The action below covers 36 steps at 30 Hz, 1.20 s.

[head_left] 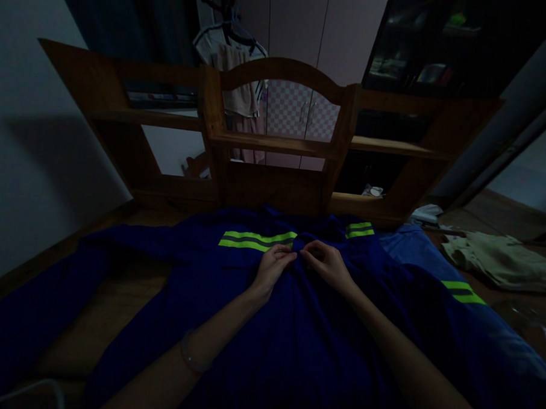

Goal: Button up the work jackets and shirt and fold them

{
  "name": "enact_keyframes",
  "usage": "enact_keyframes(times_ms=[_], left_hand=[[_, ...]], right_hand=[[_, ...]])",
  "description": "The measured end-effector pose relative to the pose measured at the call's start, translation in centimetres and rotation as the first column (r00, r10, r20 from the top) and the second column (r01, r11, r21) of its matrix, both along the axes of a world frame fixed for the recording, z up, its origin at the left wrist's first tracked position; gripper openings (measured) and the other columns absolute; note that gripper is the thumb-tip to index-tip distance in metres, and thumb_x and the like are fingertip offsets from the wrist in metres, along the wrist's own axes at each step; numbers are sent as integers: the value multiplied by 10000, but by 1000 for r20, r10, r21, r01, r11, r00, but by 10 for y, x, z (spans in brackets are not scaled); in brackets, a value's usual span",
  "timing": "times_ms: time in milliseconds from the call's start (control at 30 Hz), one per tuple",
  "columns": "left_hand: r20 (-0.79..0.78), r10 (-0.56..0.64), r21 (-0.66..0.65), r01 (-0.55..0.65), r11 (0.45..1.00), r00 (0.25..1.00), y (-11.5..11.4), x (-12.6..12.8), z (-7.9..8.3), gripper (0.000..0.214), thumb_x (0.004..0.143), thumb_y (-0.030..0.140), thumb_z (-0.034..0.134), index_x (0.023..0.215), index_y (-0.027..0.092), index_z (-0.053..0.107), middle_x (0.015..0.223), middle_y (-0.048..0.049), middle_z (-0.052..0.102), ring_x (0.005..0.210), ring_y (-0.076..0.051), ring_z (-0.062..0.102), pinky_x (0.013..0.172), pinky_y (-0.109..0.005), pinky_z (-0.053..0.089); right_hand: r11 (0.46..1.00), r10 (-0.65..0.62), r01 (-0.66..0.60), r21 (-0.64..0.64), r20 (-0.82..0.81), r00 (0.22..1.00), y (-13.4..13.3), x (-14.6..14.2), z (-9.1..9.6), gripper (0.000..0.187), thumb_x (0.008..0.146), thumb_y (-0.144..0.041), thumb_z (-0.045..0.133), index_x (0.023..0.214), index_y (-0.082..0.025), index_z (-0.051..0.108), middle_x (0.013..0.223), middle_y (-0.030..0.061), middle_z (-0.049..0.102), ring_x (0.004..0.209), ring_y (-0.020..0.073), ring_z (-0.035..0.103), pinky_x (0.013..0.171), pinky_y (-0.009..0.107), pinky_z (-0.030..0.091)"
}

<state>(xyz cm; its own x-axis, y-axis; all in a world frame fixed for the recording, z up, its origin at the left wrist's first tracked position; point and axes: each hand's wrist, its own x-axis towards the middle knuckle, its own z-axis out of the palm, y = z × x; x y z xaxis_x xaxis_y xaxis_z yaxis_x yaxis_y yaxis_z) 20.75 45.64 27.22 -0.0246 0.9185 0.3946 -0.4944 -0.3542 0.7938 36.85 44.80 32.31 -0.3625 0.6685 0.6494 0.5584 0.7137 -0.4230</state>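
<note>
A dark blue work jacket (196, 297) lies spread out before me, its sleeves stretching to both sides. Yellow-green reflective strips (244, 239) with a grey band cross its chest and sleeves. At the middle of the chest, my left hand (274, 262) pinches the front edge of the jacket, close to the end of a strip. Just to its right, my right hand (327, 261) pinches the same front placket between thumb and fingers. The fingertips of both hands nearly meet. Whether a button sits between them is too dark to make out.
A wooden shelf unit (275, 145) with an arched top stands behind the jacket. Clothes (238, 64) hang beyond it, before pale cabinet doors (294, 30). Blue denim cloth (407, 246) and a pale green folded garment (497, 259) lie at right. A white cord (43, 384) shows at lower left.
</note>
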Motion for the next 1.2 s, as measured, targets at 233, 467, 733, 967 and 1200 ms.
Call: enact_keyframes(times_ms=[233,467,733,967,1200], left_hand=[[-43,43,-27,-44,999,998,-1,0,3,297,610,200,761,861,153,608,672,8,652,578,-84,561,570,-194,387],[-64,61,14,-60,998,996,3,0,1,278,617,162,745,863,157,618,765,-21,666,678,-115,600,640,-217,432],[-159,162,235,-123,964,974,3,1,1,252,639,154,744,867,147,638,834,-55,669,796,-157,627,774,-273,476],[-210,227,312,-155,937,951,4,-2,-3,192,666,167,723,852,172,677,861,-57,701,819,-186,652,785,-293,489],[-210,247,303,-177,936,946,4,-3,0,169,686,161,705,854,182,691,878,-55,711,836,-197,658,801,-308,486]], right_hand=[[999,16,-20,47,69,997,-5,-1,2,220,882,-390,546,894,-189,634,732,18,656,627,146,625,577,236,453],[994,60,-63,-86,-35,998,2,0,0,244,848,-414,575,886,-177,625,695,8,635,565,130,600,538,228,436],[941,120,-181,-286,-217,969,9,0,2,308,785,-457,618,804,-150,615,496,-40,534,439,89,468,470,210,345],[930,70,-141,-340,-212,975,10,0,1,331,749,-469,630,812,-144,630,472,-47,511,408,78,429,436,206,306],[916,87,-173,-362,-240,967,9,0,2,291,757,-437,630,778,-148,624,484,-46,524,419,76,438,440,201,304]])
